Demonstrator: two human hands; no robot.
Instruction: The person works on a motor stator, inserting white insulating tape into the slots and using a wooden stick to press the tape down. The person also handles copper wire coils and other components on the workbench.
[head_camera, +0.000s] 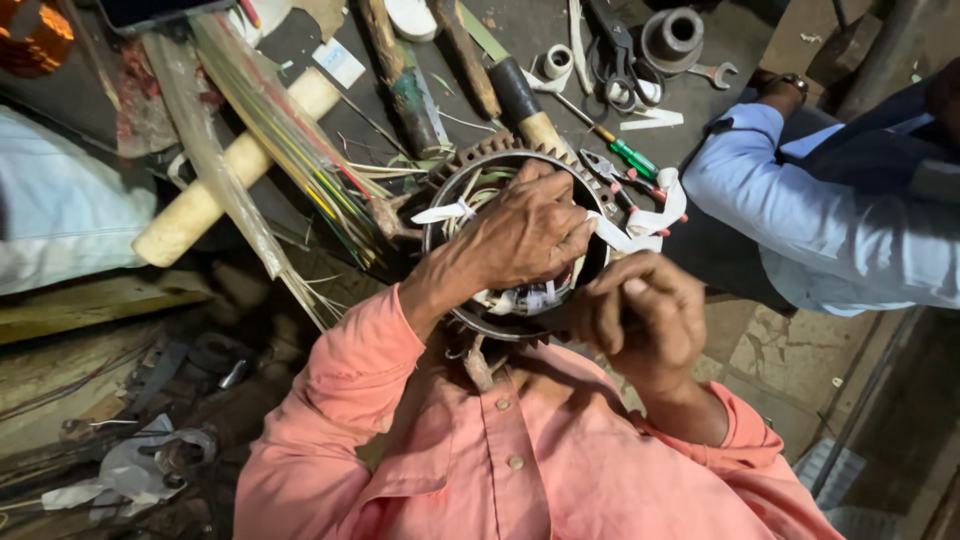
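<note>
Pressing left hand (525, 235), fingers together, over motor ring (440, 200) held at chest above bench (720, 40); pinching white tape (640, 225) in right hand (640, 315). Binding partly done, judging by tied strips; loose tape remaining.

I am seeing a dull grey metal ring (470, 170) with a toothed, rough-looking outer edge, and white cloth-like tape (640, 225) is trailing off it, matt and frayed. My left hand (525, 235) is lying on its shiny smooth inner rim. A pale wooden handle (215, 190) is looking dry and unvarnished. The scissors (620, 60) are showing dark, worn metal. The screwdriver (632, 157) is wearing a glossy green plastic grip. My shirt (520, 460) is looking like soft matt cloth.
</note>
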